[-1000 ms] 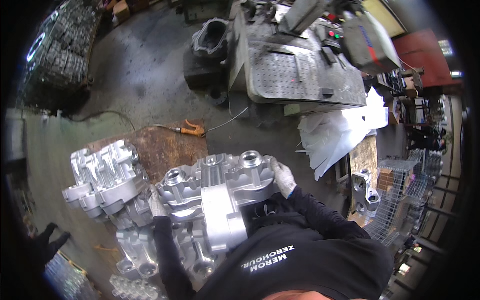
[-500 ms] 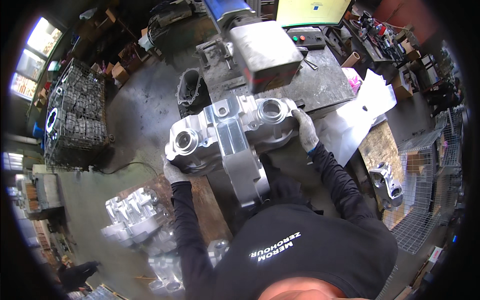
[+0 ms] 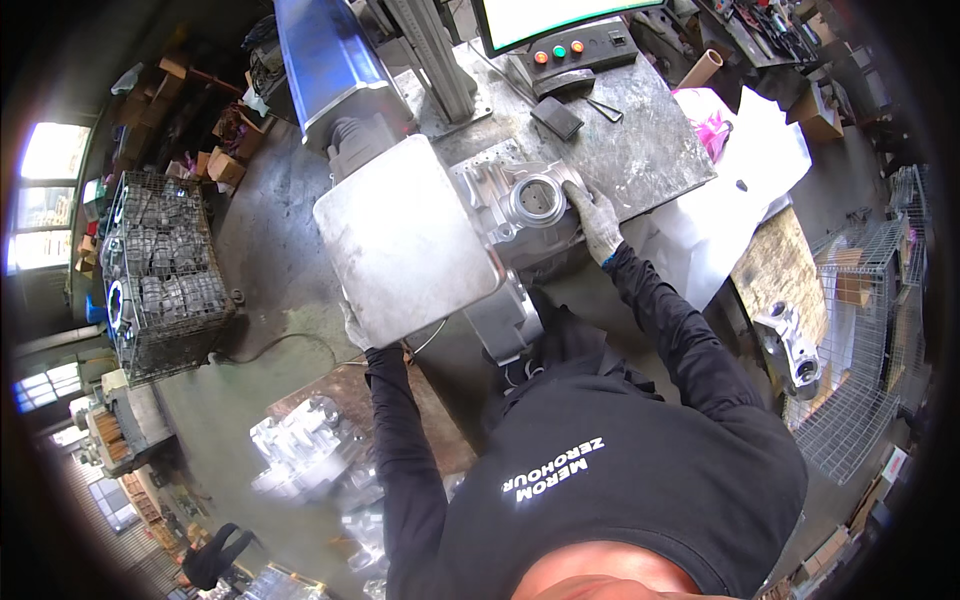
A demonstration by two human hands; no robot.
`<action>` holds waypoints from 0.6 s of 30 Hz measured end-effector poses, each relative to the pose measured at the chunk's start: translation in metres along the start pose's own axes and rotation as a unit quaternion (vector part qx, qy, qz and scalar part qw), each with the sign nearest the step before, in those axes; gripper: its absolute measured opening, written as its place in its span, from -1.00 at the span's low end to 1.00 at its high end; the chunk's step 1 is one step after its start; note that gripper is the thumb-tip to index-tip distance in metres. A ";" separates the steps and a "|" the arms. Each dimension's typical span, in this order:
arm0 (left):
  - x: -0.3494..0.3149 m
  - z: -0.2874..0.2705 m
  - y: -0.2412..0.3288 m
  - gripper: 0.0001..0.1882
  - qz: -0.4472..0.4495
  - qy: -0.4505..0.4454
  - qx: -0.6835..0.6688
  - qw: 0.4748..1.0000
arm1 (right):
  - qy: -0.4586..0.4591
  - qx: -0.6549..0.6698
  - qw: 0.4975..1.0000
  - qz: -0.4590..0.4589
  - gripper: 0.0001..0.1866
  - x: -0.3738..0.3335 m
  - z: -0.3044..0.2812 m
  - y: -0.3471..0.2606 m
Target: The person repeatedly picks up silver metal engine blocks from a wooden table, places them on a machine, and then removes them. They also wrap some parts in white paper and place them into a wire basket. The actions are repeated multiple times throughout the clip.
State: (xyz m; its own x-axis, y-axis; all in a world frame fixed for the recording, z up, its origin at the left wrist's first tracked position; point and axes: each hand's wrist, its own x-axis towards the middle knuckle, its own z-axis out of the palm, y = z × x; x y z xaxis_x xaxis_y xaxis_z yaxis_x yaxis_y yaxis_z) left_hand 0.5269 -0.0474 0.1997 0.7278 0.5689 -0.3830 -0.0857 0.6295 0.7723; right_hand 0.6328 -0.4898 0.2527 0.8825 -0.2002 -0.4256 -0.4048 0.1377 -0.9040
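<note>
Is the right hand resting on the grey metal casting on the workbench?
Yes, the gloved right hand lies on the casting beside its round bore, on the workbench.

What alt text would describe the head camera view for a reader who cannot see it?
A person's gloved right hand and left hand hold a large cast aluminium housing on a steel worktable, partly under a machine's flat grey metal plate. A wire basket of castings stands to the left.

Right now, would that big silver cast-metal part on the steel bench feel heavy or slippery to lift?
Probably heavy and rigid: the silver cast-metal part looks thick-walled, and both gloved hands, right hand and left hand, grip it. Its lumpy, matte shape should limit slipping and rolling.
</note>
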 end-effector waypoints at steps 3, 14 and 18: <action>-0.005 -0.012 -0.011 -0.43 0.001 0.026 0.081 0.996 | 0.001 0.001 1.000 0.000 -0.32 0.001 -0.002 0.003; 0.006 -0.039 -0.027 -0.42 0.013 -0.002 0.167 0.986 | -0.035 -0.129 0.991 -0.021 -0.18 0.020 -0.020 0.030; 0.011 -0.033 -0.019 -0.47 0.022 0.040 0.160 0.986 | -0.103 -0.132 0.979 -0.118 -0.33 0.035 -0.062 0.028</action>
State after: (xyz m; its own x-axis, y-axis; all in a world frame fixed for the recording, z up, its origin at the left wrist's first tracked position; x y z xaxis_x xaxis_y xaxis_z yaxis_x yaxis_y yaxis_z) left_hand 0.5142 -0.0351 0.1640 0.6708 0.6398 -0.3751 0.1123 0.4124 0.9041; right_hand 0.6377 -0.5528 0.2098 0.9775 0.0077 -0.2109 -0.2074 -0.1497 -0.9667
